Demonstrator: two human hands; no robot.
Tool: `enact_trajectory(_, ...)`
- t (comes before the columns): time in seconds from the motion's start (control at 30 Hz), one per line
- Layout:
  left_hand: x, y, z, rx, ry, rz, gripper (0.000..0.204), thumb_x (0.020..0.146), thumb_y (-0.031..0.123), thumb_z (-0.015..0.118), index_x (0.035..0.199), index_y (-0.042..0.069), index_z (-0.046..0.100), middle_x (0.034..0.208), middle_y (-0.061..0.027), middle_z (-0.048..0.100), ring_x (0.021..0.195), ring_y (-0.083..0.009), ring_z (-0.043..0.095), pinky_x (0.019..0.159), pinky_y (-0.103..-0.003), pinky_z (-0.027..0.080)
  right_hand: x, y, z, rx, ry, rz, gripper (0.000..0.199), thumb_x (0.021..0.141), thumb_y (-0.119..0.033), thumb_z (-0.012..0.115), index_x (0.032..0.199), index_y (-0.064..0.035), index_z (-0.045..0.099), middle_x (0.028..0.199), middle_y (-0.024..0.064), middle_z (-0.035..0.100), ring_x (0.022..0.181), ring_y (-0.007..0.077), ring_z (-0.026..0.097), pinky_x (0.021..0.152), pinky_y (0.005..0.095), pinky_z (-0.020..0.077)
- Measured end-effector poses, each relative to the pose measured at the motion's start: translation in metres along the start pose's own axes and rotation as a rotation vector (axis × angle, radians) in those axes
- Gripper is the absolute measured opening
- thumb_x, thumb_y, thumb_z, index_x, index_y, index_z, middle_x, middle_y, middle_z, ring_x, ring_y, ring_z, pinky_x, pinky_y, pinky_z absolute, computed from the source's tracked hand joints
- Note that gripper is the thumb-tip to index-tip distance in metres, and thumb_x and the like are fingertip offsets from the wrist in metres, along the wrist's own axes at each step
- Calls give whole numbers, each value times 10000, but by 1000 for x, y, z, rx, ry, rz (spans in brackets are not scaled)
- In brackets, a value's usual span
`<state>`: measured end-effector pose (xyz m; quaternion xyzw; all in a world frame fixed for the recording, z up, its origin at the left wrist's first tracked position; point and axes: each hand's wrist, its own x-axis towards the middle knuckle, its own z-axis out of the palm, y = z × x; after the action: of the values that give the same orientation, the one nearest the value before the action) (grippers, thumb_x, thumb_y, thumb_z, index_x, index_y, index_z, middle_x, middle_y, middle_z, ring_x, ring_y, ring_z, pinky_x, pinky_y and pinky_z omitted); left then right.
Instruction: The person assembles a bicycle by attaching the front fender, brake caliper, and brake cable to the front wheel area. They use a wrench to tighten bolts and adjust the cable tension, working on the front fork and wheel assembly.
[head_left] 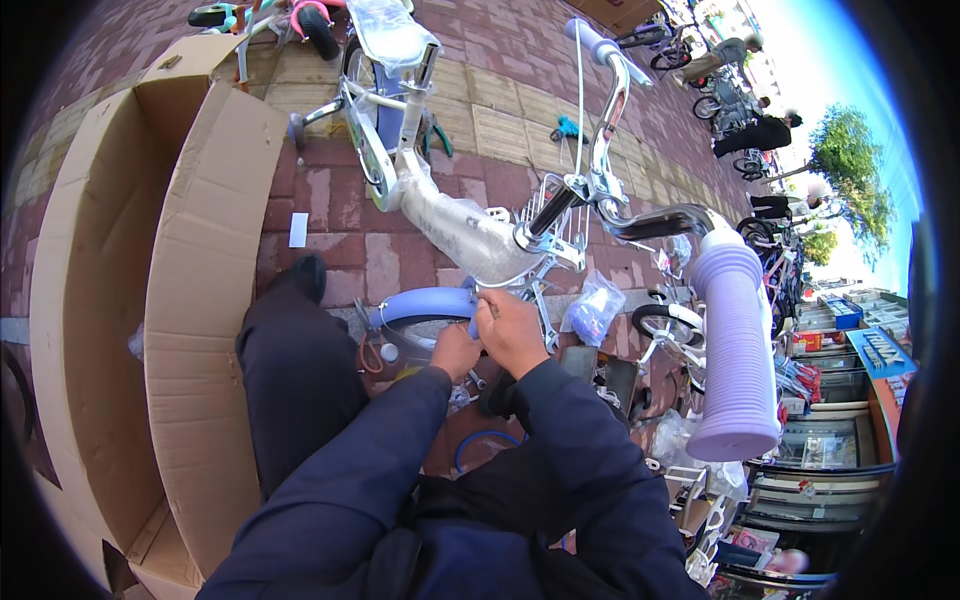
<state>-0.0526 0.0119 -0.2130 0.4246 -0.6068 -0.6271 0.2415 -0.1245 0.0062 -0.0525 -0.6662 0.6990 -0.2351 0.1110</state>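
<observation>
Left hand (455, 350): fingers curled nearly closed, tips against the rear end of the lavender curved plastic mudguard (420, 303) of a small white-framed child's bicycle (470, 235); whether they pinched the mudguard itself or a small part at its edge could not be told. Right hand (512, 330): fingers bent in tightly, thumb and forefinger drawn together at the spot where the mudguard met the white fork, just beside the left hand and touching it; what lay between those fingertips was hidden. Both forearms wore dark navy sleeves and came in from the lower edge. The bicycle lay tilted on the red and tan brick pavement (330, 250), directly ahead of the person, its frame tube wrapped in clear plastic film, a white wire basket (560, 205) at its front. The chrome handlebar (650, 220) rose toward the camera, ending in a large lavender ribbed rubber grip (735, 350) at right, with a second grip higher up. A large open brown cardboard box (150, 300) lay on its side at left, just beside the person's dark-trousered knee (295, 360). A clear plastic bag of small parts (592, 308) rested on the pavement right of the hands. Further bicycles stood at upper right.
</observation>
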Motion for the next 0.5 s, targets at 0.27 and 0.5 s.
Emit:
enact_trajectory(0.27,6,-36,10,-185,28,154,207,817,228,689,859,26,707,865,-216,713,880,-399,690,745,-457,527,-39,0,43,-123,18,-50,239,844,-106,642,1053,0,688,880,193,690,818,367,665,748,448,534)
enact_trajectory(0.5,0,-29,5,-1,13,245,242,849,266,632,796,31,652,852,-220,704,854,-408,677,714,-479,522,-44,7,34,-85,-11,-261,310,825,-93,673,1111,25,659,894,164,665,850,339,644,761,433,529)
